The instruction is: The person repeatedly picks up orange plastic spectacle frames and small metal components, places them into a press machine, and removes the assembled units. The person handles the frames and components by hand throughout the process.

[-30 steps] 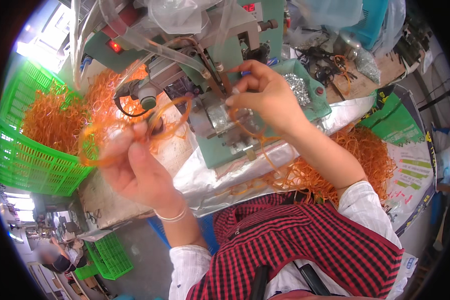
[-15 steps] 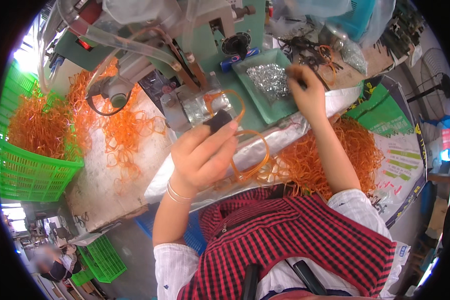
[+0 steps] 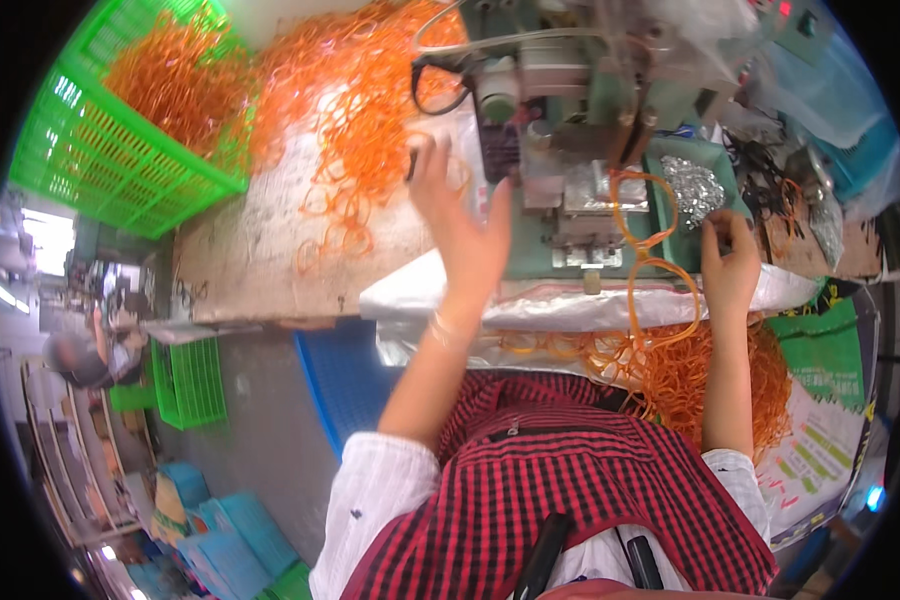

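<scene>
The green press machine (image 3: 580,130) stands at the bench's far edge, with a green basket (image 3: 100,160) of orange bands well to its left. An orange band loop (image 3: 650,250) hangs down the machine's front. The left hand (image 3: 465,225), fingers spread, reaches toward loose bands left of the machine; it could snag a tangle. The right hand (image 3: 730,265) pinches something at the tray of silver clips (image 3: 692,188) right of the machine; the clip could slip.

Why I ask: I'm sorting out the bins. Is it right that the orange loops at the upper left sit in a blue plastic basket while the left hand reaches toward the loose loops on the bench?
Not quite: the basket holding the orange loops is green, not blue, as the head view shows. The left hand does reach toward the loose loops on the bench.
</scene>
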The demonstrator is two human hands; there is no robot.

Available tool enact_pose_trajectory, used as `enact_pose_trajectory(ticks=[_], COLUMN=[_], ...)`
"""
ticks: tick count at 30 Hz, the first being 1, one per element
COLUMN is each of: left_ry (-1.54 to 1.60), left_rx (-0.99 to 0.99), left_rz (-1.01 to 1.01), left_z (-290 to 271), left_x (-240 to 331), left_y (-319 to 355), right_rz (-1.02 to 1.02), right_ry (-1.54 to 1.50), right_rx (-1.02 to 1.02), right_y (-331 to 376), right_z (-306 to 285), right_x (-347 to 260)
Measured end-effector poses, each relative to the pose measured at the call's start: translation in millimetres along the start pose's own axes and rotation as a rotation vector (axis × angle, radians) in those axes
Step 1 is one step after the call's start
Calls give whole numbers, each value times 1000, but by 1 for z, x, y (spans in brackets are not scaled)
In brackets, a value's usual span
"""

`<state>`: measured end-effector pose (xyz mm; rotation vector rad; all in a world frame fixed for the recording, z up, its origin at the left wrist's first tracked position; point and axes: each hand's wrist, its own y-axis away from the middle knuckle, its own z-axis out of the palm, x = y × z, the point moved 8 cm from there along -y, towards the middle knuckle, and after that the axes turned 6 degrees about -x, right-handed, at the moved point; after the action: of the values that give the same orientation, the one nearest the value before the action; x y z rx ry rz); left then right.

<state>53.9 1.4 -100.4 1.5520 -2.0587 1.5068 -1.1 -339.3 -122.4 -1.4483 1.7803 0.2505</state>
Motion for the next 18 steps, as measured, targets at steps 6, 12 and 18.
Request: enact_pose_trajectory(ticks=[6,12,18], left_ry=[-388,-272,-674], left_rx=[165,-54,-355], left_rz=[-36,-375,-508], left_z=[-23,-71,12], left_x=[-37,-68,-172], left_y=[-81,-100,-58], right_rz=[-113,-39,-72], right_ry=[-34,-116,-125], right_rx=[47,29,-59], right_y=[-18,-2,-28], right_z=[-1,-16,7], right_x=[-17,-11,-42])
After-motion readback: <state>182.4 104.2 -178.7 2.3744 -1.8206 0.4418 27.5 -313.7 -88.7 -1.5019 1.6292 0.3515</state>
